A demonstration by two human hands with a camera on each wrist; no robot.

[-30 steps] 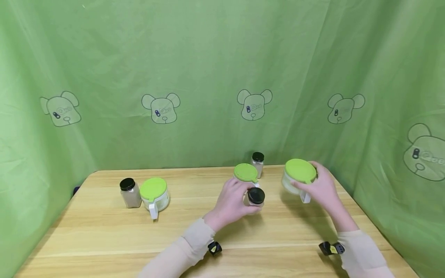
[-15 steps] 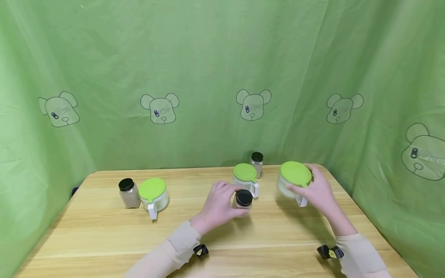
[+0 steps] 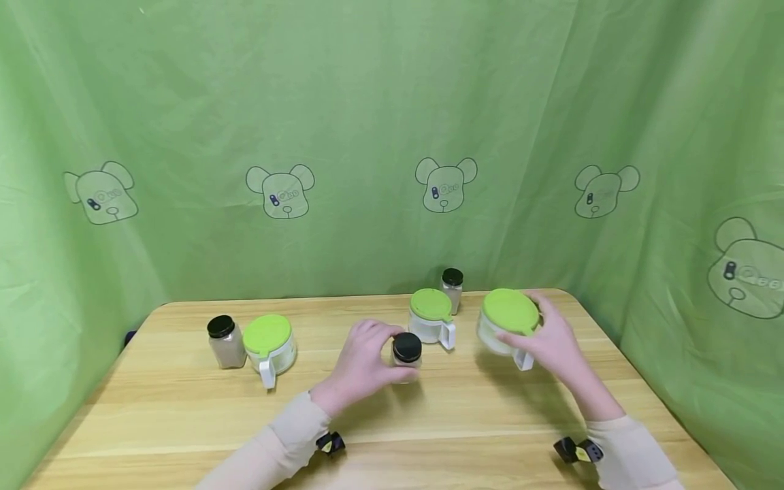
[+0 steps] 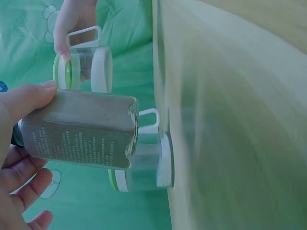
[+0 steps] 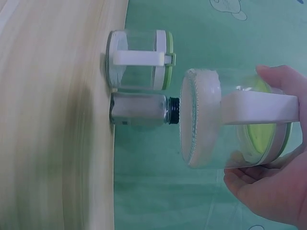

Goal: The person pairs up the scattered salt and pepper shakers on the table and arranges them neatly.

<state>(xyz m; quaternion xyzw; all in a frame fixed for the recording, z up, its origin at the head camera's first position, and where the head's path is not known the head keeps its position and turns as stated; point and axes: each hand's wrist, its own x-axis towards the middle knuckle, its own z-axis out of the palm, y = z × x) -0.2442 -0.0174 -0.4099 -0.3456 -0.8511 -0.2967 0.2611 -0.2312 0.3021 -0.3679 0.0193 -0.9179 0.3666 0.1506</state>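
Note:
My left hand [image 3: 363, 363] grips a black-capped glass spice jar [image 4: 84, 129] near its cap and holds it in the air, upright in the head view. Grey-brown powder fills this jar, and white print covers one face. On the right, my right hand [image 3: 554, 337] holds a round glass seasoning jar [image 5: 204, 120] near its green lid, also off the table; white contents lie in its bottom and its white handle points toward me. Between the hands, farther back, another green-lidded jar [image 3: 431, 316] stands on the table. Close behind it is a second black-capped jar [image 3: 452, 289].
At the table's left, a third black-capped jar [image 3: 226, 344] stands beside a third green-lidded jar [image 3: 269, 344]. The wooden table [image 3: 184, 422] ends at a green curtain [image 3: 361, 252] printed with bear heads, which also hangs along both sides.
My left hand has moved left with the spice jar, uncovering the green-lidded jar behind. My right hand has shifted left and slightly nearer with its seasoning jar. Both grips stay the same.

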